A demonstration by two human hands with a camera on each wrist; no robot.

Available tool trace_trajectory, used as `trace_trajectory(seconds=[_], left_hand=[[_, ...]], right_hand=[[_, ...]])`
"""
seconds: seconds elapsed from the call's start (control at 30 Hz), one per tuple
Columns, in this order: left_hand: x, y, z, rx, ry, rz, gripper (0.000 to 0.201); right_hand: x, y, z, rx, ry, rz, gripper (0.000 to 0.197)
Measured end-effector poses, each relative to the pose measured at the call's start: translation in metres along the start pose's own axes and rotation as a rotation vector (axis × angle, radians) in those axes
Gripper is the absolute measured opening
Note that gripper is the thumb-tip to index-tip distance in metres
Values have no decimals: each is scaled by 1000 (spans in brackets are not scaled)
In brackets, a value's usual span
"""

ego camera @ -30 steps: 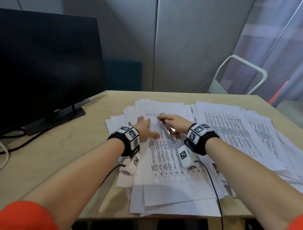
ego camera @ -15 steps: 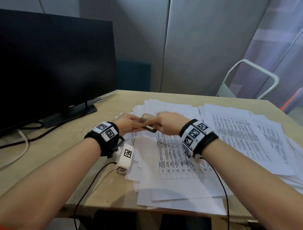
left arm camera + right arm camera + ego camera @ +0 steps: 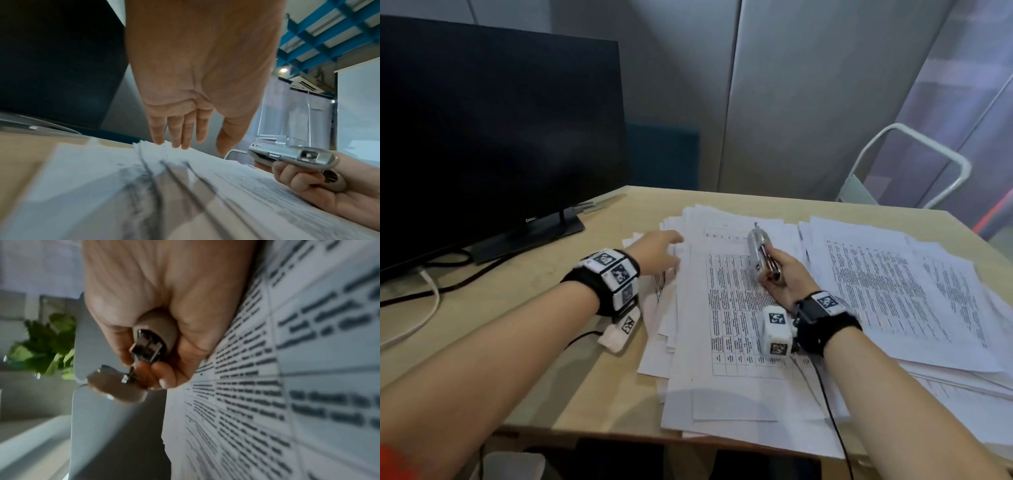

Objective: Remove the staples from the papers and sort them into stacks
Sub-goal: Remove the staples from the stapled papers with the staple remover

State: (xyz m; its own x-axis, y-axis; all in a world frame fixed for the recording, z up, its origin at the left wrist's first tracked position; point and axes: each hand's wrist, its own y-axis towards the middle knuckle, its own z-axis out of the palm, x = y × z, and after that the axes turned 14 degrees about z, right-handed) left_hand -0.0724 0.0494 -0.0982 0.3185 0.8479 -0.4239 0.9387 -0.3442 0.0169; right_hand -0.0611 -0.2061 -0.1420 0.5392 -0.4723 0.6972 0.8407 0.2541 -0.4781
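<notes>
Within right hand (image 3: 786,281): staple remover (image 3: 759,253)

A light wooden table with a pale beige top (image 3: 524,301) is seen carrying everything. Loose heaps of white printed paper sheets (image 3: 726,346) are spread over its middle and right side, some overhanging the near edge. At the left, a large black flat monitor (image 3: 493,130) is set on its flat black stand (image 3: 530,236), and black cables (image 3: 458,284) and a white cable (image 3: 417,318) are laid across the tabletop beside it.
</notes>
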Motion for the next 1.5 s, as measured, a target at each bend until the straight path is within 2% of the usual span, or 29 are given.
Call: trace_trajectory(seconds=[0.07, 0.13, 0.2, 0.3, 0.4, 0.47, 0.6, 0.63, 0.7, 0.77, 0.83, 0.9, 0.97, 1.07, 1.13, 1.2, 1.27, 1.3, 1.33, 1.37, 1.43, 1.47, 1.5], left_hand=[[-20, 27, 11, 72, -34, 65, 58], [-31, 54, 23, 145, -25, 39, 67], [-35, 71, 29, 176, 85, 18, 75], [-29, 83, 28, 140, 136, -48, 66], [-15, 84, 15, 181, -17, -178, 53], [-3, 78, 7, 248, -235, -260, 54], [10, 43, 16, 337, -688, -334, 72], [2, 26, 19, 324, -774, -324, 67], [-15, -1, 28, 219, -896, -323, 36], [-29, -18, 38, 66, -859, -271, 23], [-38, -23, 38, -72, -712, -168, 20], [-38, -21, 34, -146, -647, -113, 22], [-35, -21, 25, -196, -668, -102, 27], [-27, -24, 20, -268, -841, -86, 35], [-24, -25, 22, -333, -923, -82, 35], [-21, -22, 28, -386, -950, -108, 51], [-19, -21, 32, -441, -933, -85, 53], [-19, -21, 32, -482, -924, -64, 53], [-17, -22, 30, -519, -907, -73, 55], [-14, -22, 27, -544, -903, -85, 51], [-8, -25, 21, -533, -892, -108, 20], [-2, -26, 21, -501, -896, -120, 17], [3, -27, 20, -470, -897, -124, 25]], right_hand=[[1, 4, -9, -27, 134, -26, 22], [2, 5, -12, -39, 173, -53, 21], [2, 6, -13, -49, 150, -39, 21], [1, 4, -11, -35, 165, -11, 21], [4, 4, -13, -11, 223, -10, 22], [4, 5, -13, 2, 221, -5, 23], [4, 5, -14, 3, 231, -18, 20], [4, 5, -15, -7, 245, -22, 19], [4, 4, -16, -24, 264, -34, 19], [3, 2, -12, -49, 248, -57, 20], [3, -1, -8, -93, 224, -90, 21], [7, -5, -9, -141, 162, -156, 23], [15, -10, -20, -242, -18, -254, 30], [29, -29, -36, -437, -349, -366, 29], [33, -40, -41, -409, -449, -378, 22], [32, -51, -39, -374, -587, -406, 20], [30, -50, -42, -458, -788, -478, 23], [30, -49, -42, -503, -807, -502, 23], [32, -51, -42, -550, -788, -537, 23], [35, -52, -45, -539, -700, -547, 20], [41, -55, -56, -491, -459, -507, 17], [44, -58, -60, -495, -361, -477, 17], [48, -60, -69, -478, -287, -447, 16]])
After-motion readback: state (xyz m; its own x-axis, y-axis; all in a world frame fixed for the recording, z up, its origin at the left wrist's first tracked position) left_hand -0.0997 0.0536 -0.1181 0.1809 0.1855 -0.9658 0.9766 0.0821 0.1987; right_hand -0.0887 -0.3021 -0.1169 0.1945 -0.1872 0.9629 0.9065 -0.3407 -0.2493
